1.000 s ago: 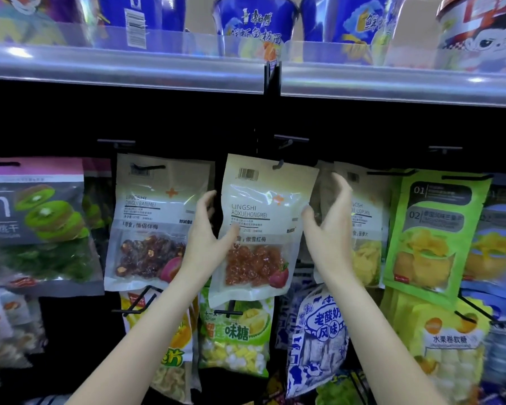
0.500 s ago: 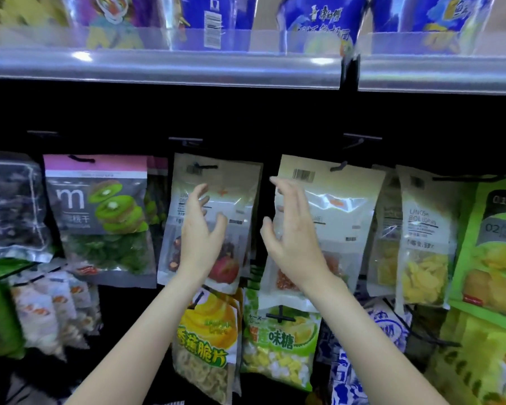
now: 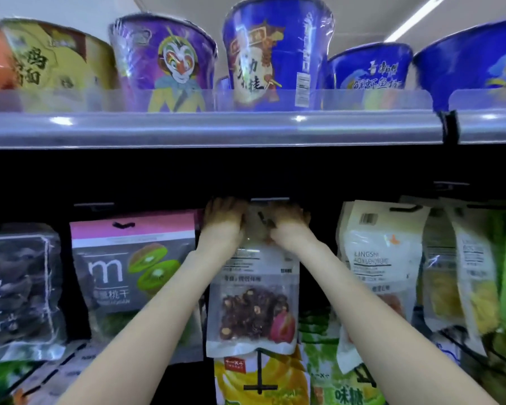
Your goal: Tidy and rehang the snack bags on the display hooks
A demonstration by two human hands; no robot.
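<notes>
Two bare arms reach up and forward into a shop display. The left hand (image 3: pixel 223 219) and the right hand (image 3: pixel 288 222) both grip the top edge of a clear-fronted bag of dark dried fruit (image 3: pixel 253 305), fingers curled over its header, one hand on each upper corner. The hands sit close together, just under the dark underside of a grey metal shelf (image 3: pixel 211 128). The bag hangs straight down between the forearms; whether its hole is on a hook cannot be told, because the fingers cover it.

To the left hangs a pink-topped kiwi snack bag (image 3: pixel 135 267), and further left a dark bag (image 3: pixel 19 285). To the right hangs a pale bag printed LINGSHI (image 3: pixel 377 258), with yellow and green bags beyond it. Below the held bag hangs a yellow-and-orange bag (image 3: pixel 260 378). On the shelf above stand instant noodle cups: a purple one (image 3: pixel 165 62) and a blue one (image 3: pixel 275 51).
</notes>
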